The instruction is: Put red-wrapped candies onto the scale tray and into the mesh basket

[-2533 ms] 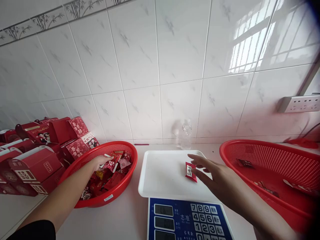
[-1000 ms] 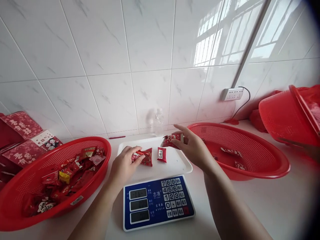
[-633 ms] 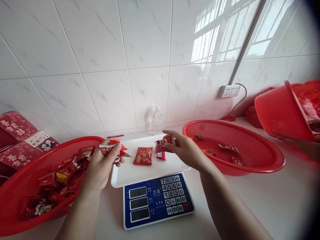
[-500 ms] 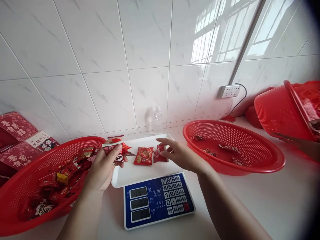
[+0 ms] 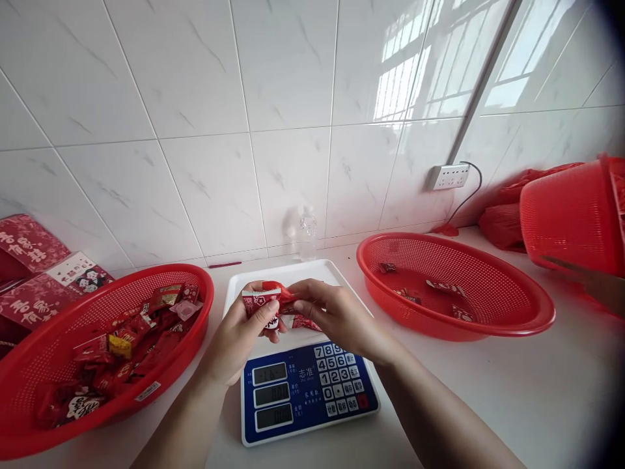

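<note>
My left hand [image 5: 237, 335] is closed around a few small red snack packets [image 5: 262, 299], the front one with a pale top edge and white lettering. Against this bunch, my right hand [image 5: 342, 319] brings its thumb and fingers together on a red wrapper [image 5: 284, 294] at the right side. Both hands are above the white tray [image 5: 322, 268] of a digital scale [image 5: 305, 417] with a blue keypad panel. Another red packet [image 5: 306, 322] lies on the tray, partly covered by my right hand.
At left, a red plastic basket [image 5: 195, 345] contains many wrapped snacks. A second red basket [image 5: 512, 326] at right holds several. Patterned red boxes [image 5: 32, 244], a clear bottle [image 5: 308, 234] and a power strip [image 5: 448, 176] line the wall. Another person's hand [image 5: 590, 280] is by a tilted red basket [image 5: 569, 218].
My left hand has moved right with its packets, over the tray. My right hand has come left from the tray packet to meet it. The tilted basket at far right has shifted right.
</note>
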{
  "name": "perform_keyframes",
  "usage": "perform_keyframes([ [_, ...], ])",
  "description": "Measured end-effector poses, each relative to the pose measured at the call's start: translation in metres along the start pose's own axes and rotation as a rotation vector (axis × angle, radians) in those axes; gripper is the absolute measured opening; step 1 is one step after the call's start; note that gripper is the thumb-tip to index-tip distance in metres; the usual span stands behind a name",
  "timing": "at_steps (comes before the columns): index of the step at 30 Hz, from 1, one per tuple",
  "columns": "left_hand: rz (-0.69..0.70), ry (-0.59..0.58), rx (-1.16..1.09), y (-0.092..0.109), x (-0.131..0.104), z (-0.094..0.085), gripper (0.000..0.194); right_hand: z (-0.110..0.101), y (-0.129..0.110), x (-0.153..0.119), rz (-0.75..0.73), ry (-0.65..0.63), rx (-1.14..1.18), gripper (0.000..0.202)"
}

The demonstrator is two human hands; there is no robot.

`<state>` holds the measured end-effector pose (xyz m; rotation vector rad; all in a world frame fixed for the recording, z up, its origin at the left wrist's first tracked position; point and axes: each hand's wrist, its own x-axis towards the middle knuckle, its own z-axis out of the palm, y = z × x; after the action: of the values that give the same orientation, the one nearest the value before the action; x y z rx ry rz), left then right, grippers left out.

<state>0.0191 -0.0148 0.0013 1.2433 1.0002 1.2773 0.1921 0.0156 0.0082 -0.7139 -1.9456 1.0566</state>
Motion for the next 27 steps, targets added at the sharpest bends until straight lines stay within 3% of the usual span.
perform_keyframes([
  [4, -0.029, 0.017, -0.031, -0.001, 0.003, -0.002, 0.04, -0.005, 0.02, 0.008, 0.026, 0.182, -0.044, 0.016],
  [10, 0.021, 0.146, -0.061, -0.001, 0.008, -0.008, 0.038, -0.019, 0.035, 0.016, 0.089, 0.301, -0.145, 0.018],
  [19, 0.052, 0.171, 0.015, 0.001, 0.009, -0.015, 0.036, -0.015, 0.054, 0.024, 0.145, 0.455, -0.448, 0.015],
  [21, 0.065, 0.17, 0.025, 0.0, 0.009, -0.015, 0.037, -0.012, 0.053, 0.023, 0.137, 0.455, -0.522, 0.012],
  [27, 0.071, 0.128, 0.047, 0.0, 0.008, -0.016, 0.036, -0.005, 0.045, 0.02, 0.132, 0.233, -0.621, 0.015],
])
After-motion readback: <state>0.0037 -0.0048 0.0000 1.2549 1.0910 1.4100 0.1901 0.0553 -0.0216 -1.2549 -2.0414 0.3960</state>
